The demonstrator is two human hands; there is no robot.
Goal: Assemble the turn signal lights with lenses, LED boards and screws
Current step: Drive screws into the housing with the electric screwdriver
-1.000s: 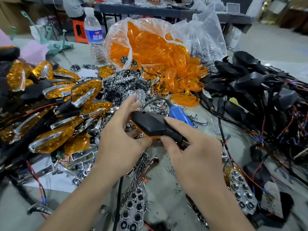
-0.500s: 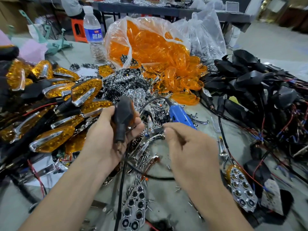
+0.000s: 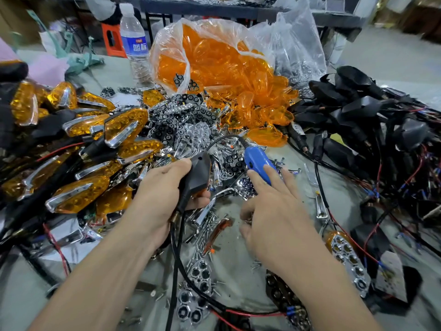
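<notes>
My left hand (image 3: 160, 199) grips a black turn signal housing (image 3: 199, 172) by its stem end, its black cable hanging down toward me. My right hand (image 3: 274, 216) reaches forward with straight fingers, and its index finger lies on the blue electric screwdriver (image 3: 256, 158) on the table. Loose screws (image 3: 210, 225) are scattered between the two hands. Chrome LED reflector boards (image 3: 191, 132) are heaped just beyond the hands. Orange lenses (image 3: 262, 115) spill from a clear plastic bag (image 3: 214, 58) at the back.
Finished orange-lens lights (image 3: 78, 194) are piled at the left. Black housings with red and black wires (image 3: 358, 111) fill the right side. A water bottle (image 3: 133, 41) stands at the back left. More reflector boards (image 3: 346, 254) lie near the front edge.
My right hand let go of the housing and moved forward onto the blue screwdriver. My left hand turned the housing upright and kept hold of it.
</notes>
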